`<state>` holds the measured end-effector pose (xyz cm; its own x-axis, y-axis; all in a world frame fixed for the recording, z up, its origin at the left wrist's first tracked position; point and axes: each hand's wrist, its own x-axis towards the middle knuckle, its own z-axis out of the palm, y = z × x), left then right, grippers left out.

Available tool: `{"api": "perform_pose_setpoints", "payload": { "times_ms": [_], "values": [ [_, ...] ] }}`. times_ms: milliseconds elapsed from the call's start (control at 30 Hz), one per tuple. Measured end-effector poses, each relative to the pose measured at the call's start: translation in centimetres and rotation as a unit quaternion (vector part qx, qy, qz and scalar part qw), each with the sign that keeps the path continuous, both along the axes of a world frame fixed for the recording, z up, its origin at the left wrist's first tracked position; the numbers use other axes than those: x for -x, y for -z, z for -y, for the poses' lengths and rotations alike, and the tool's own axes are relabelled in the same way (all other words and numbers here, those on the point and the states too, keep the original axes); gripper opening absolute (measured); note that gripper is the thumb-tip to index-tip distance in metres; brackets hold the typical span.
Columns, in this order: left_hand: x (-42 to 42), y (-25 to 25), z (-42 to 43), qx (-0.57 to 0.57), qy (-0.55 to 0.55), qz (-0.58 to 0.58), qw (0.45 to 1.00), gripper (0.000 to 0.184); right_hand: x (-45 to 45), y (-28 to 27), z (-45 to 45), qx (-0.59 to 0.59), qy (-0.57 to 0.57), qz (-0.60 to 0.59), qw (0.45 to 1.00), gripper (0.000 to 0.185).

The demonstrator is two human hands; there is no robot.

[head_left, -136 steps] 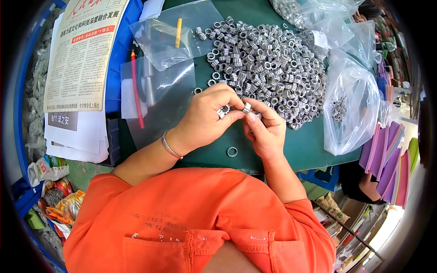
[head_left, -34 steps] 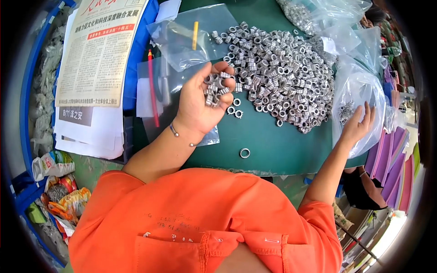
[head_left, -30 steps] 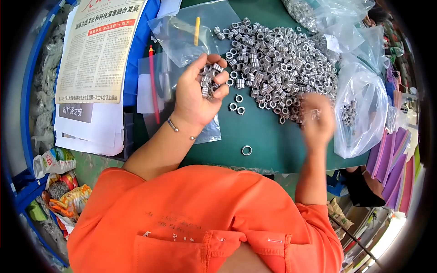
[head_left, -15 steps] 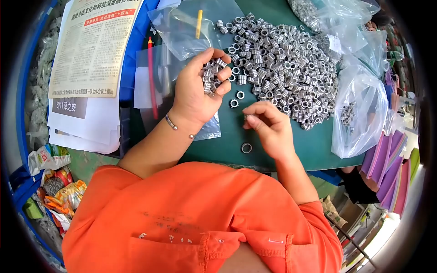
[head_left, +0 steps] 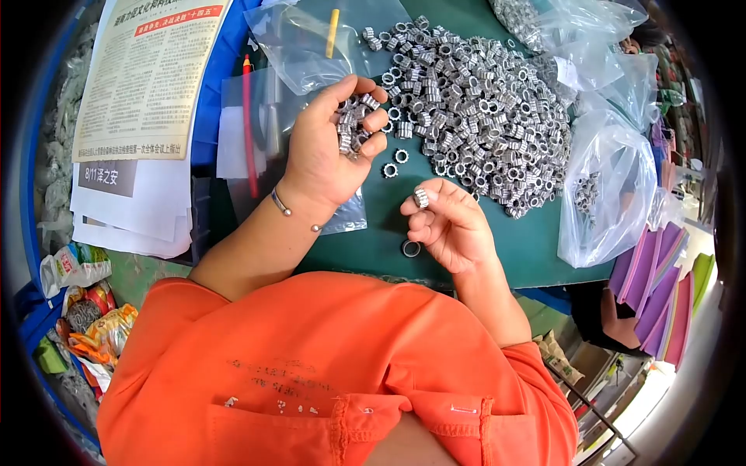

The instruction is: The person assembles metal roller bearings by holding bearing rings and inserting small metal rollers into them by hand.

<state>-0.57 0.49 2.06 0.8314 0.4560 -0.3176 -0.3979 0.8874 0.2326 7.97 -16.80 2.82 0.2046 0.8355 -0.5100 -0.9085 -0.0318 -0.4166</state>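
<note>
Cupped upward, my left hand (head_left: 322,151) holds several small toothed metal rings (head_left: 353,118) in its palm, with the fingers curled around them. My right hand (head_left: 458,225) pinches one toothed metal ring (head_left: 420,199) between thumb and fingertips. Just below that hand a smooth plain ring (head_left: 411,248) lies on the green table (head_left: 373,260). Two loose toothed rings (head_left: 395,162) rest between my hands. Beyond them spreads a big pile of the same rings (head_left: 482,116).
Clear plastic bags (head_left: 610,182) lie right of the pile, one with some rings inside. At the left are a newspaper (head_left: 144,85) on papers, a red pencil (head_left: 249,132), and a yellow stick (head_left: 332,33) on a plastic bag. Purple folders (head_left: 660,272) stand at the far right.
My right hand has turned and raised its fingertips, so the pinched ring now shows plainly. My left hand stays cupped around its rings. The whole view has shifted slightly.
</note>
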Motion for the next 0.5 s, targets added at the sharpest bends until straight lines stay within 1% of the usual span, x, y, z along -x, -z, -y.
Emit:
{"api": "perform_pose_setpoints", "payload": {
  "times_ms": [67, 133, 200, 233, 267, 300, 333, 367, 400, 467, 500],
  "values": [
    [0.0, 0.0, 0.0, 0.000, 0.000, 0.000, 1.000, 0.019, 0.0, 0.0, 0.0, 0.004, 0.002, 0.013, 1.000, 0.012],
    [0.0, 0.0, 0.1, 0.008, 0.003, 0.004, 1.000, 0.018, -0.1, 0.0, 0.1, -0.021, -0.002, 0.042, 0.999, 0.012],
    [0.0, 0.0, 0.0, 0.008, -0.002, 0.003, 1.000, 0.018, 0.2, -0.6, -0.3, -0.025, 0.029, 0.129, 0.991, 0.020],
    [0.0, 0.0, 0.0, 0.008, -0.007, 0.002, 1.000, 0.018, -0.3, -0.7, -0.4, -0.034, 0.018, 0.174, 0.984, 0.028],
    [0.0, 0.0, -0.1, 0.007, -0.008, 0.002, 1.000, 0.018, -0.7, -0.3, -0.5, -0.018, -0.002, 0.277, 0.961, 0.027],
    [0.1, 0.0, -0.2, 0.012, -0.015, 0.013, 1.000, 0.018, -0.9, -0.1, -1.0, 0.009, -0.034, 0.482, 0.876, 0.024],
    [0.1, 0.0, -0.4, 0.017, -0.021, 0.025, 0.999, 0.018, -0.9, 0.0, -1.8, 0.036, -0.064, 0.662, 0.746, 0.021],
    [0.2, 0.1, -0.5, 0.016, -0.020, 0.033, 0.999, 0.018, -0.9, -0.3, -2.7, 0.039, -0.070, 0.794, 0.603, 0.016],
    [0.2, 0.1, -0.4, 0.015, -0.020, 0.033, 0.999, 0.018, -0.6, 0.0, -3.3, 0.039, -0.065, 0.841, 0.535, 0.019],
    [0.2, 0.1, -0.5, 0.019, -0.026, 0.029, 0.999, 0.018, -0.1, 0.6, -3.7, 0.099, -0.093, 0.869, 0.475, 0.021],
    [0.2, 0.0, -0.6, 0.017, -0.030, 0.029, 0.999, 0.018, -0.1, 0.7, -3.7, 0.094, -0.094, 0.870, 0.474, 0.021]
  ]
}}
